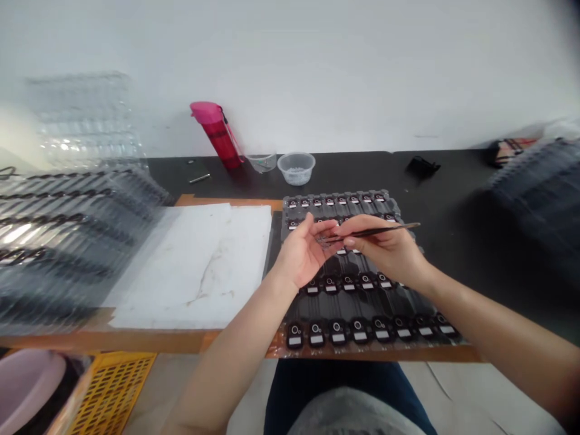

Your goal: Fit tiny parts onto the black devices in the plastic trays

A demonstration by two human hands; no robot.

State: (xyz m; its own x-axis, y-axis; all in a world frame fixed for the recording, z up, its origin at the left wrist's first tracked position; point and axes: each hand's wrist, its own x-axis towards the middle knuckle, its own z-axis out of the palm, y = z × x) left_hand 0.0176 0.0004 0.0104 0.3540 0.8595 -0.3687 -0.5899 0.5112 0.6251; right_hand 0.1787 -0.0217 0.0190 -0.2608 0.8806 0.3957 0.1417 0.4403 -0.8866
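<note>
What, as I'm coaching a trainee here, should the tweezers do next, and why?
Probably they should lift the small item off the left hand. The right hand holds the tweezers with their tips already at that spot, above the black tray of devices. The item itself is too small to identify.

No writing here can be read. At six o'clock, the black parts [338, 333] in the plastic tray [385, 194] each bear a white label [338, 341], too small and blurred to tell. The dark band [218, 138] on the pink bottle [206, 112] at twelve o'clock is also illegible.
</note>
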